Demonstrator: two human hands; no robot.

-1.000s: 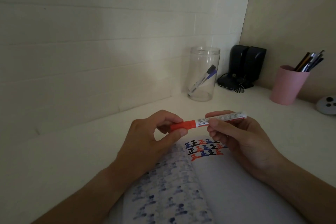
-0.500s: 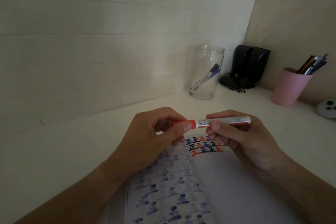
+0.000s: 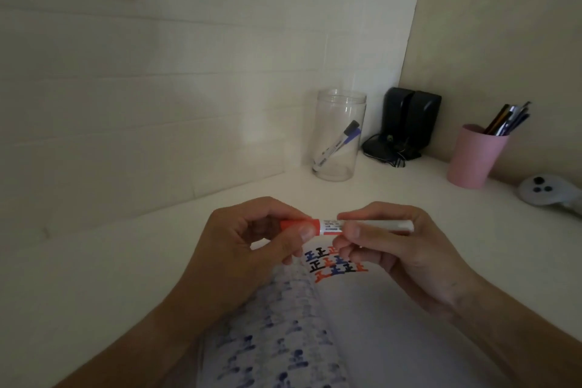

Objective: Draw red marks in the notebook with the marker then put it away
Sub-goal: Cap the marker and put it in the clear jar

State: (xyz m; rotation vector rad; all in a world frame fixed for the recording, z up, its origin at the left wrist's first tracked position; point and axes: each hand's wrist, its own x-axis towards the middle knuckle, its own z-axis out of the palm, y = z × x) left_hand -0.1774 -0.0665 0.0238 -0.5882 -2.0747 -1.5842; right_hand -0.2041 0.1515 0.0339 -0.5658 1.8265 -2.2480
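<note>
I hold a red marker level above the open notebook. My left hand pinches its red cap, which sits on the marker. My right hand grips the white barrel. The notebook's right page carries a cluster of red, blue and black marks near its top; the left page shows blue bleed-through. Part of the marks is hidden under my fingers.
A clear jar holding a blue marker stands at the back by the wall. To its right are black speakers, a pink cup with pens and a white controller. All rest on the white desk.
Both hands and the marker stay in nearly the same pose. The view has shifted slightly; the hands sit a little closer together on the marker.
</note>
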